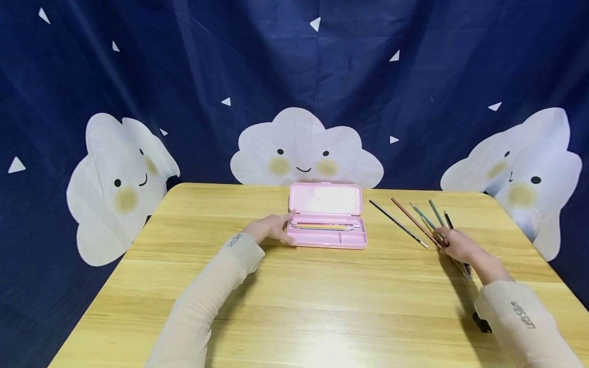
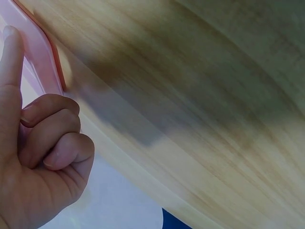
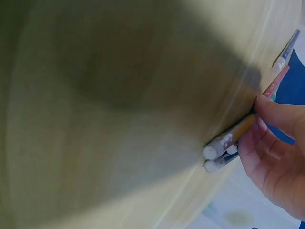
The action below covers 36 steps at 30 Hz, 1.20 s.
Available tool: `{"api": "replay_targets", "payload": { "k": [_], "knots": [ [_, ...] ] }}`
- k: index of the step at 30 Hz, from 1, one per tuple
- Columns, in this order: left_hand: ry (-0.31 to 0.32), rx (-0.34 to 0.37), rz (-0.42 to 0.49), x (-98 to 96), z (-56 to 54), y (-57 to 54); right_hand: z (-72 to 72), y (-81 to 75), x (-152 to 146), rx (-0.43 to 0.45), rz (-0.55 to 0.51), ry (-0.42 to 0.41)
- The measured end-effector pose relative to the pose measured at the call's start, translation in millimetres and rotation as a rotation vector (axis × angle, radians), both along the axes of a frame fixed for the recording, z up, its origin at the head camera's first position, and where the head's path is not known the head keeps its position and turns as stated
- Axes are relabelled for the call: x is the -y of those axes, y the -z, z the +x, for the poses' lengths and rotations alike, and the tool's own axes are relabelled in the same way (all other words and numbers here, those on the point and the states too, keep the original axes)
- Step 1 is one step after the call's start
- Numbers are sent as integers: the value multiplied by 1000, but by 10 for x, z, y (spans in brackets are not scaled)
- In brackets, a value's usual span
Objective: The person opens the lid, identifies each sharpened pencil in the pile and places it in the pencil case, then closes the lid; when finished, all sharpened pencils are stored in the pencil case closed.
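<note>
A pink pencil case (image 1: 317, 238) lies with its lid (image 1: 325, 199) raised at the back. Several pencils (image 1: 322, 226) lie in its long rear compartment. My left hand (image 1: 272, 228) holds the case's left end; in the left wrist view one finger stretches along the pink wall (image 2: 40, 52) while others curl. At the right, my right hand (image 1: 462, 248) pinches several pencils (image 3: 243, 128), their white-tipped ends towards me. A reddish-brown pencil (image 1: 414, 219) ends at the fingertips; whether it is held, I cannot tell. Left of it lies a dark pencil (image 1: 398, 223), apart from the hand.
The wooden table (image 1: 313, 301) runs back to a dark blue curtain (image 1: 193, 76) with white clouds, close behind the case lid. A small black object (image 1: 481, 323) shows beneath the right sleeve.
</note>
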<state>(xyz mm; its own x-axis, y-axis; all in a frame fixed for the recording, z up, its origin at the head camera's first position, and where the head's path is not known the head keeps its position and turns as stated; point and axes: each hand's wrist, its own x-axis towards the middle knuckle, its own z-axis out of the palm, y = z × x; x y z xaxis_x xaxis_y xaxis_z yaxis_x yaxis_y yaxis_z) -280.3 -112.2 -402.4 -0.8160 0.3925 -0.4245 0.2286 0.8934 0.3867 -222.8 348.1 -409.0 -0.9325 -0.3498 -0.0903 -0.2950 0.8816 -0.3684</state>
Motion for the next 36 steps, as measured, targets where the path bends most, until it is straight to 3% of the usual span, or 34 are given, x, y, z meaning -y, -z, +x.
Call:
{"api": "replay_targets", "payload": {
  "k": [8, 15, 30, 36],
  "knots": [
    [-8, 9, -9, -5, 11, -25, 23, 11, -17, 29, -12, -26],
    [-3, 7, -17, -1, 17, -30, 6, 1, -3, 36, -57, 4],
    [-4, 3, -14, -6, 40, -40, -131, -140, 371, -200, -95, -21],
    [9, -9, -19, -7, 34, -39, -219, -104, 611, -262, -140, -63]
  ]
}}
